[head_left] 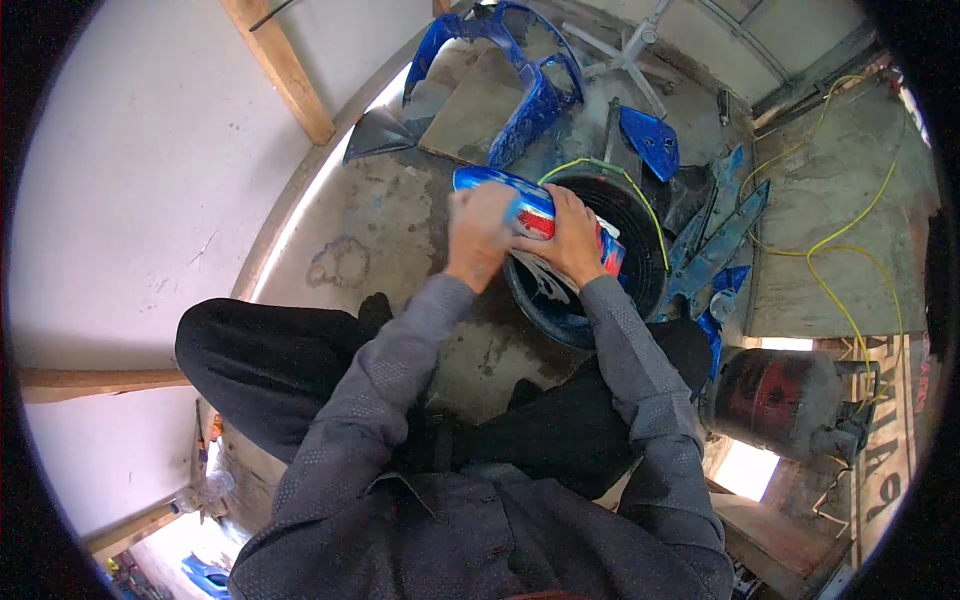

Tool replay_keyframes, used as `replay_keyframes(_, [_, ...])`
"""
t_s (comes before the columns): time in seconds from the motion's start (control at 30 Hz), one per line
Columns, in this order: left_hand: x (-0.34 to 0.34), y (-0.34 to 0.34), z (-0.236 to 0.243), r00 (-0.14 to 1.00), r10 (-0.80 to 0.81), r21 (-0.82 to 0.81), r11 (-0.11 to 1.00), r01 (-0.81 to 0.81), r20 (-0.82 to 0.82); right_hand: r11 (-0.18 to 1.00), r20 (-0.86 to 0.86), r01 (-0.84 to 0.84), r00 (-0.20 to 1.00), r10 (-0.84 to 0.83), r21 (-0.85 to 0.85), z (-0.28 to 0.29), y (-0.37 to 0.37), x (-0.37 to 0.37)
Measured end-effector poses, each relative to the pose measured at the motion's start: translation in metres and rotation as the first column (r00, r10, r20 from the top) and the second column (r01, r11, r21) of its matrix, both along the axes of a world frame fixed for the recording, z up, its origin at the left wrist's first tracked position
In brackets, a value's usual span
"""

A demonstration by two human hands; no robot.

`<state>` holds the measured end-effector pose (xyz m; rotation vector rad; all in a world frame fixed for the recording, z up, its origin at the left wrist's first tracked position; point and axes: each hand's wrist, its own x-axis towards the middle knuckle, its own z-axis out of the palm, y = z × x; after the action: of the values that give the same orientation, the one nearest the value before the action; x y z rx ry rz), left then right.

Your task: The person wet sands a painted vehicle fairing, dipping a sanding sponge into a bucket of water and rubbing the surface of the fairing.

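A glossy curved panel (535,222) in blue, red and white is tilted over a black bucket (530,318), and looks like a painted plastic fairing. My right hand (570,240) grips it, with fingers over the top edge and thumb across its face. Motion smears my left hand (480,228), which lies against the panel's left part. A bit of light blue shows at its fingertips; whether it is a pad or the panel's paint I cannot tell. Inside the bucket some dark liquid with pale reflections shows below the panel.
A large blue fairing (535,105) lies on the floor ahead. Blue and dark panels (715,240) are piled right of the bucket. A yellow cord (835,245) runs over the grey board at right, near a dark red cylindrical machine (775,400). A white wall (130,180) stands at left.
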<state>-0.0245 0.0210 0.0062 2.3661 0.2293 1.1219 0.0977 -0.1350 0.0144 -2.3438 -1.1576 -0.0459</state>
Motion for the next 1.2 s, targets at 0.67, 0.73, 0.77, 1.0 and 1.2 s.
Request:
replay_keyframes(0.67, [-0.008,0.024,-0.002,0.995,0.101,0.046,0.994,-0.1,-0.015,1.0,0.043,0.005,0.999,-0.005,0.013,0.01,-0.002,-0.003])
replay_keyframes(0.73, [-0.006,0.027,0.0,0.99,0.139,0.034,0.99,-0.139,-0.011,1.0,0.041,0.004,0.999,-0.005,0.012,0.013,0.001,-0.006])
replay_keyframes(0.77, [-0.006,0.028,0.001,0.984,0.178,0.019,0.984,-0.178,-0.006,1.0,0.039,0.003,0.999,-0.004,0.009,0.014,0.003,-0.008])
replay_keyframes(1.0, [-0.001,-0.003,-0.002,1.0,-0.007,0.006,1.0,0.007,-0.002,1.0,-0.033,-0.02,0.999,0.021,0.009,-0.002,-0.007,0.006])
replay_keyframes(1.2, [-0.004,0.014,0.001,0.988,0.154,-0.027,0.988,-0.154,0.017,1.0,0.052,-0.006,0.999,0.006,0.004,0.011,0.003,-0.003])
